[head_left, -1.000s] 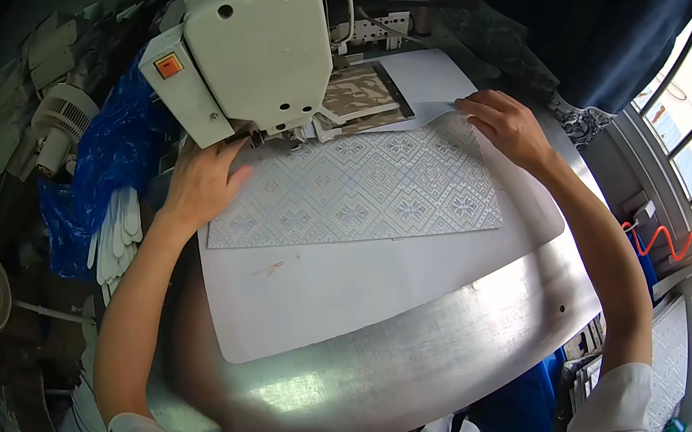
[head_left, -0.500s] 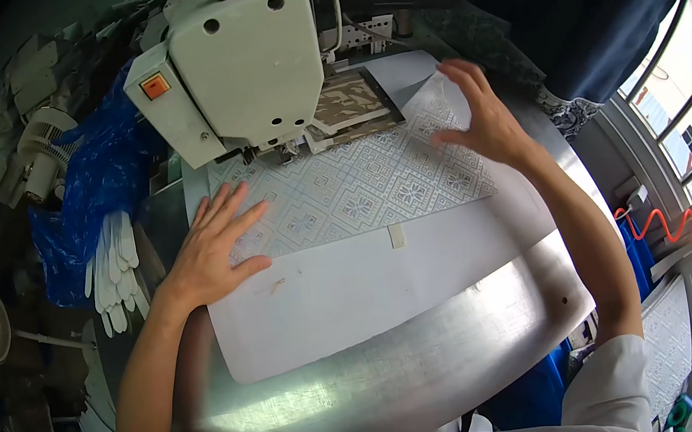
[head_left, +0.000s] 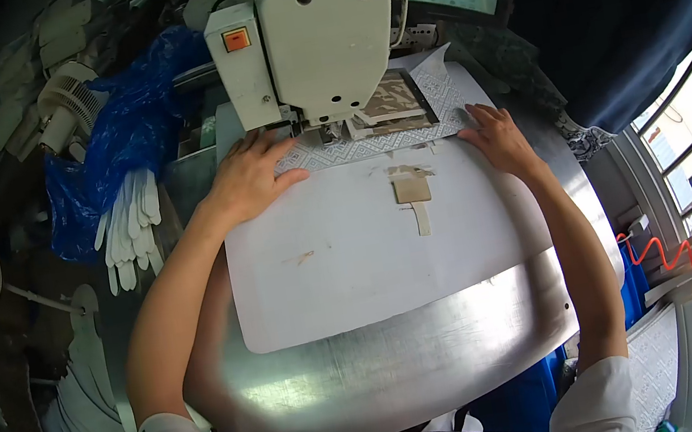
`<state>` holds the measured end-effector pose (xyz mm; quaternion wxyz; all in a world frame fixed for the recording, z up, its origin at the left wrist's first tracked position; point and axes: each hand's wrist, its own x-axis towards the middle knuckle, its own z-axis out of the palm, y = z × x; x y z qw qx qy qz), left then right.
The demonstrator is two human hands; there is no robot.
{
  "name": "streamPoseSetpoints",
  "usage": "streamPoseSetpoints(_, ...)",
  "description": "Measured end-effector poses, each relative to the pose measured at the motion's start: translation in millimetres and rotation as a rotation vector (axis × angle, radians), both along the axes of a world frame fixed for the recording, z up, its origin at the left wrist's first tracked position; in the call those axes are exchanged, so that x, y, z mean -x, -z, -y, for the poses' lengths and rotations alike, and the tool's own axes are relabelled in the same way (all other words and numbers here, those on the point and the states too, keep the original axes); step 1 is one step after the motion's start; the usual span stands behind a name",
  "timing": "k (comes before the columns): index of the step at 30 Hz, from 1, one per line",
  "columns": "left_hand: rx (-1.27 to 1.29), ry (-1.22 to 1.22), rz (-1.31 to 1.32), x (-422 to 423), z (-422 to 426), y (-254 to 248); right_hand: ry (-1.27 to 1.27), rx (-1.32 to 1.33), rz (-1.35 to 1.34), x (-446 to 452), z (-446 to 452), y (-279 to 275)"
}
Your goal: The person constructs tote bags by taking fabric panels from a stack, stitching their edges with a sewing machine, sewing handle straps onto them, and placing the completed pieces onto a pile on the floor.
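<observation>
the left hand point(head_left: 248, 180), fingers slightly spread, lies on the left end of the patterned fabric point(head_left: 336, 152), which runs under the sewing machine point(head_left: 326, 47); the right hand point(head_left: 498, 137), fingers loosely curled, is at the fabric's right end.

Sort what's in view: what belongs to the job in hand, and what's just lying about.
Seemingly in the job:
- patterned sheet, between left hand and right hand
- sewing machine
- white board underneath

Probably just lying about:
- blue plastic
- white gloves
- tan scrap on the board
</observation>
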<state>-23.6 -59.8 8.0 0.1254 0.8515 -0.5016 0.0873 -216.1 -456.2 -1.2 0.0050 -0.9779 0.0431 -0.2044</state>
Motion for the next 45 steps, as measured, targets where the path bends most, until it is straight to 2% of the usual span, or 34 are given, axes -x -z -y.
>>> streamPoseSetpoints(3,0.071,-0.024,0.006,-12,2,4,0.132,-0.39,0.02,-12,-3,0)
streamPoseSetpoints(5,0.106,-0.042,0.001,-26,-2,12,0.15,-0.408,0.046,-14,3,7)
streamPoseSetpoints(8,0.271,0.057,-0.494,-55,-18,21,0.203,-0.449,0.111,-13,8,12)
streamPoseSetpoints(11,0.252,0.08,-0.419,-64,-30,18,0.228,-0.92,0.146,-11,5,3)
streamPoseSetpoints(16,0.19,0.107,-0.356,-59,-36,16,0.252,-0.86,0.159,-20,7,14)
streamPoseSetpoints(23,0.135,0.084,-0.331,-49,-36,13,0.23,-1.017,0.222,-15,10,15)
streamPoseSetpoints(32,0.113,0.09,-0.276,-45,-37,15,0.222,-1.042,0.245,-11,11,20)
streamPoseSetpoints(40,0.088,0.075,-0.311,-47,-37,17,0.185,-1.08,0.259,-7,11,17)
streamPoseSetpoints(45,0.158,0.027,-0.385,-39,-37,9,0.288,-1.008,0.224,-12,6,10)
